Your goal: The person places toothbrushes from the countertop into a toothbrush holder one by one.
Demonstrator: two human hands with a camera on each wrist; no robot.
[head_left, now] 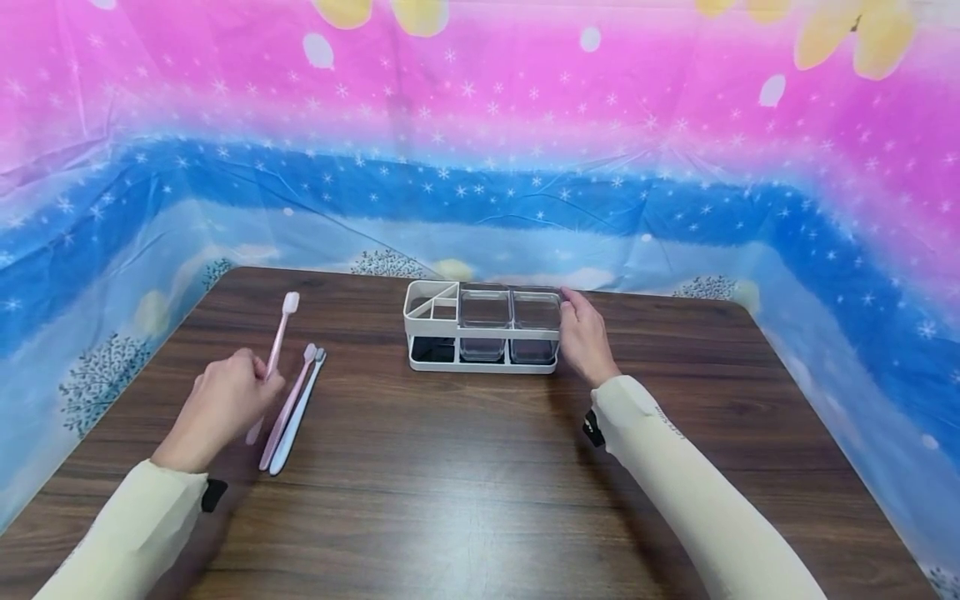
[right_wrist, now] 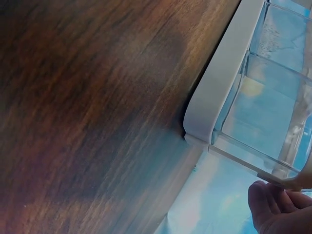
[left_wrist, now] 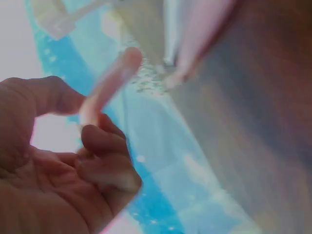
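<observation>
- Well, biggest first: dark wood-grain table [head_left: 480, 483] w/ a pink-and-blue starry cloth [head_left: 480, 125] draped up behind & along both sides.
- My sleeves, pale cream, come in from the bottom corners; nothing lies betw. them on the table.
- White holder rack [head_left: 420, 312] stands upright near the far edge, centre. Two clear square cups [head_left: 485, 308] sit in its right bays; small divided slots at its left end look open.
- My right hand [head_left: 583, 337] rests against the rack's right end, fingers curled over the top corner. Right wrist view shows fingertips [right_wrist: 273, 204] on the clear rim; how tight, can't tell.
- My left hand [head_left: 225, 404] is well apart from the rack, left of centre, fingers & thumb pinching a pink toothbrush [head_left: 276, 346], head tilted up and away.
- Just right of that hand: two more toothbrushes lie flat side by side, touching – a pink one [head_left: 288, 408] & a pale blue one [head_left: 300, 417], heads toward the rack.
- Open table betw. the brushes & the rack.
</observation>
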